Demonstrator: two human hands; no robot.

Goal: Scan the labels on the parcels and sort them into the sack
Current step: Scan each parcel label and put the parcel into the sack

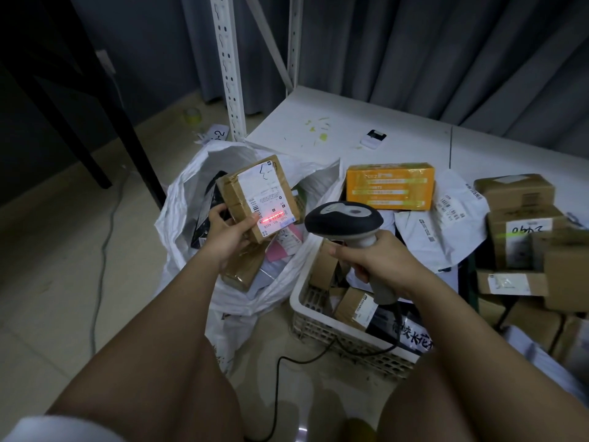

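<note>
Left hand (227, 231) grips taped brown cardboard parcel (258, 199) above open white woven sack (178, 212), several parcels inside. Right hand (376, 256) grips black-and-grey handheld barcode scanner (344, 220), red beam on label. White plastic basket (322, 320) and pile beyond: many unscanned.

Two hands (228, 232) (379, 260). One scanner (344, 220). One white sack (188, 199), one white basket (322, 317). One orange box (390, 186) at 1 o'clock. One roll of tape (192, 115) on the floor, 11 o'clock. Brown cardboard parcels: at least ten (pile at 3 o'clock overlaps, exact count unclear). One held parcel (255, 193).
</note>
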